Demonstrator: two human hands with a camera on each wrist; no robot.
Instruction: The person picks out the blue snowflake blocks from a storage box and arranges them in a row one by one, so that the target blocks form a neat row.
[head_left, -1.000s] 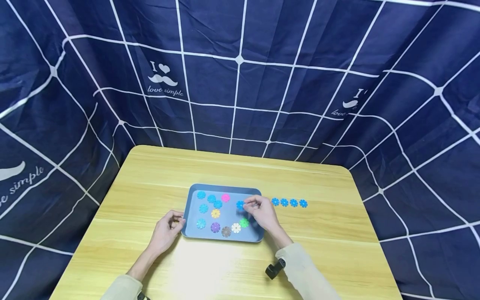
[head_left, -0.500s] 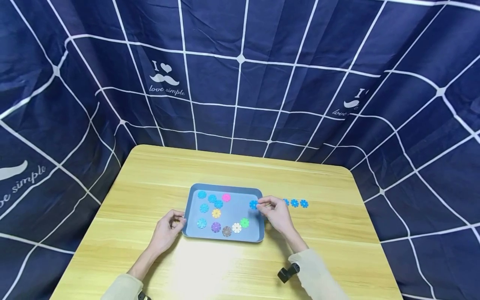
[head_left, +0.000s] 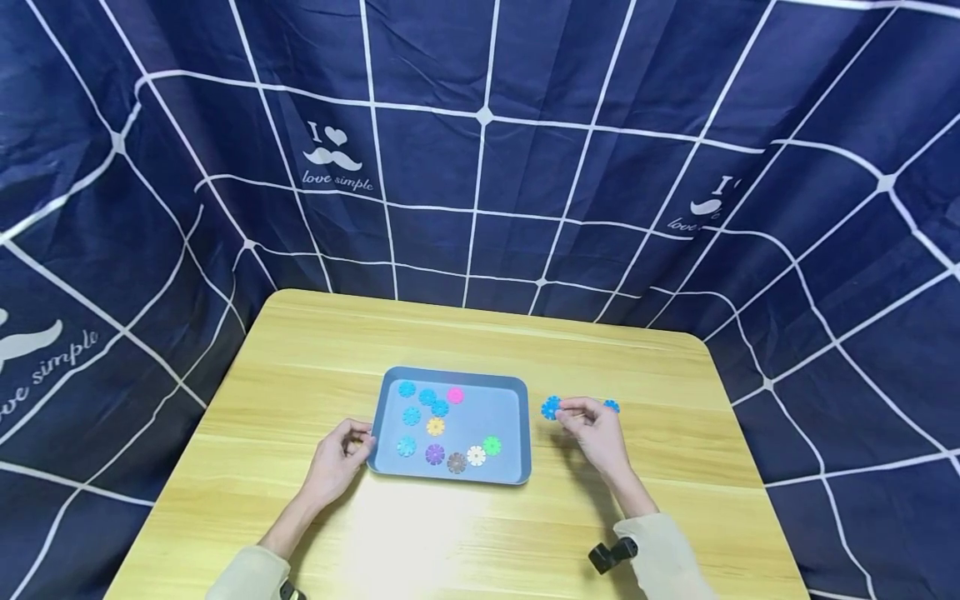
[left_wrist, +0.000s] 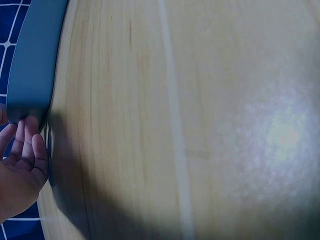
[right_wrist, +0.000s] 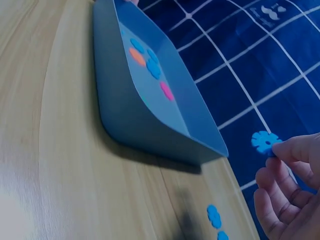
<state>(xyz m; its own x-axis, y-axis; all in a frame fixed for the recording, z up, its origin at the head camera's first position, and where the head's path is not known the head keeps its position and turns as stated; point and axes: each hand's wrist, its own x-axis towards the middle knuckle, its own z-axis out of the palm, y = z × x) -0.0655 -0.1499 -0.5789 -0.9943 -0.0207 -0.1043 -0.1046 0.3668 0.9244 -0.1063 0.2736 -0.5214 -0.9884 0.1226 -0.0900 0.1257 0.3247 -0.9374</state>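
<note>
My right hand pinches a blue snowflake disc between thumb and fingers, over the table just right of the tray. The right wrist view shows the notched disc held up at the fingertips. On the table, a row of blue discs is mostly hidden behind this hand. My left hand grips the left end of the grey-blue tray; in the left wrist view its fingers lie against the tray's outer wall.
Inside the tray lie several light blue discs, plus pink, orange, purple, brown, cream and green ones. A dark blue gridded curtain surrounds the wooden table.
The right hand has carried the blue disc rightward from above the tray, past its right rim, to beside the row of blue discs. The left hand keeps its grip on the tray.
</note>
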